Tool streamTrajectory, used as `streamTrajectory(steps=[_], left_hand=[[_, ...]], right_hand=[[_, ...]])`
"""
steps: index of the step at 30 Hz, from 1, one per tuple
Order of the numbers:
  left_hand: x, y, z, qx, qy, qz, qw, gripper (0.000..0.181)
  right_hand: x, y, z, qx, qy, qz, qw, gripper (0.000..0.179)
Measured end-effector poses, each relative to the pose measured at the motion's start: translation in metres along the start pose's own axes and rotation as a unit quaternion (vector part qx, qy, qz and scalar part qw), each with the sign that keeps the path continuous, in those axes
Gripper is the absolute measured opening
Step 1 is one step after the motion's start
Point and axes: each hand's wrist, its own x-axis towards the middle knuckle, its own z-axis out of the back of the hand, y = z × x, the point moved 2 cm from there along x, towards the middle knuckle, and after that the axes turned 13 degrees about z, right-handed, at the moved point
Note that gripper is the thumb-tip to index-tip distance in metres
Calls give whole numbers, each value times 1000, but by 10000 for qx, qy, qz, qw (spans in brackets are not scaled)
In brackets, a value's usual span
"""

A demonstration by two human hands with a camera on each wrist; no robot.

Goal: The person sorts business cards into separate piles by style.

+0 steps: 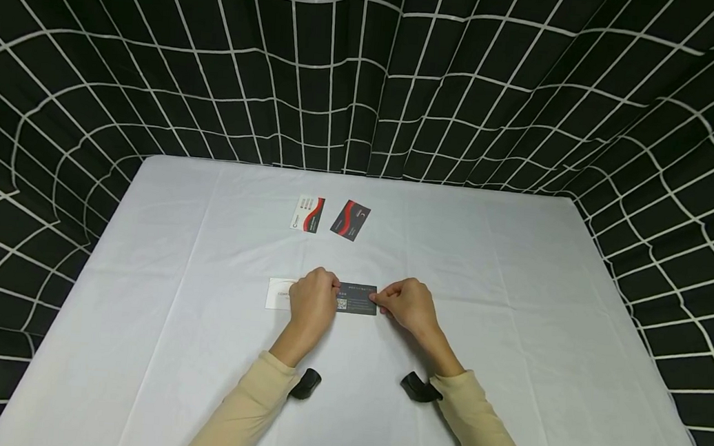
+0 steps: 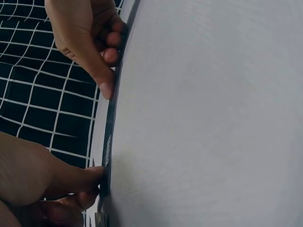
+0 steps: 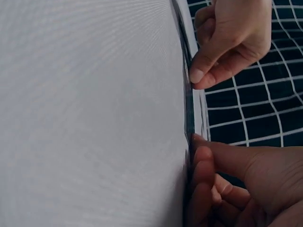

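A dark grey business card [image 1: 359,299] with light print and a QR code lies between the two hands in the head view. My left hand [image 1: 314,299] pinches its left end between thumb and finger, the other fingers curled. At the opposite end, my right hand [image 1: 410,306] grips the right edge with thumb and fingertips. Both wrist views show the dark card [image 2: 110,127] nearly edge-on, low at the white tabletop. A white card [image 1: 279,293] lies directly left of my left hand, which covers its right part.
Farther back on the white-covered table [image 1: 513,296] lie two more cards: a white one with red and black curves [image 1: 308,214], and a tilted dark one with a red stripe [image 1: 350,220]. Black curtains with a white grid [image 1: 367,78] surround the table's back and sides.
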Motion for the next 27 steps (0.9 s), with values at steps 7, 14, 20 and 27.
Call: streamTrajectory(steps=[7,14,20,27], left_hand=[[0,-4,1,37,5,-29,10000,7],[8,0,5,-524,325,290,9977,4],[18,1,10,-1699,420,525,9832,13],[28,5,8,-4824,2054,2201,8226,36]], right_hand=[[3,4,5,-163,110,-19,9998,19],[8,6,13,-171,-436,253,9986,15],[23,14,19,-92,-655,535,9964,15],[49,12,19,680,-749,1459,9841,16]])
